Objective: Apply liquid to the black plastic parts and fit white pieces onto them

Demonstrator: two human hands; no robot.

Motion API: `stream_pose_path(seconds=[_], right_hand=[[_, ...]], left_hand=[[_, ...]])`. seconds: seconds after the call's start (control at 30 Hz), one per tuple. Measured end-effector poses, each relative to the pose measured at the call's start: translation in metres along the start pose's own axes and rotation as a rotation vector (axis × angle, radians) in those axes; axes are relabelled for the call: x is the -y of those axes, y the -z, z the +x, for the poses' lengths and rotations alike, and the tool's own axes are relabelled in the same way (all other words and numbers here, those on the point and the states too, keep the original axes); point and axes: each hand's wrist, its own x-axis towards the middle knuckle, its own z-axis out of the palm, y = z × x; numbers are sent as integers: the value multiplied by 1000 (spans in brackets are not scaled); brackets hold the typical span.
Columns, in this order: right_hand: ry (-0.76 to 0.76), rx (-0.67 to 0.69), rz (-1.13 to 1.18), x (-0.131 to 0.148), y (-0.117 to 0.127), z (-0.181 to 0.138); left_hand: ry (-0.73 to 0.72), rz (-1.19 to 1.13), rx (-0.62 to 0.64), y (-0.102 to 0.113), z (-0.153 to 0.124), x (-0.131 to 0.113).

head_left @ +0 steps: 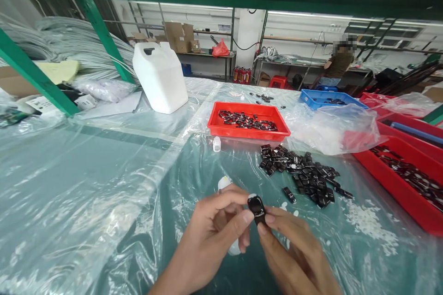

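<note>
Both hands pinch one small black part point(256, 207), left hand point(214, 230) and right hand point(294, 249) fingertips clamped; best held steady, clear of the loose pile point(301, 175).

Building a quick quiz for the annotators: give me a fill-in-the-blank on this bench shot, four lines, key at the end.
1. Both hands pinch one small ____ part.
2. The loose pile of parts lies to the ____ of the hands.
3. The tray behind the pile is ____.
4. The big jug is ____.

Missing words: black; right; red; white
</note>
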Motion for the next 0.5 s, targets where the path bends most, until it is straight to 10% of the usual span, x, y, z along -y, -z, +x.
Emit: stream_pose_path(seconds=[0.3, 0.5], right_hand=[[-161, 30, 84, 5, 2, -4], [50, 87, -73, -7, 3, -3]], left_hand=[[-16, 43, 7, 5, -7, 1], [58, 68, -22, 8, 0, 6]])
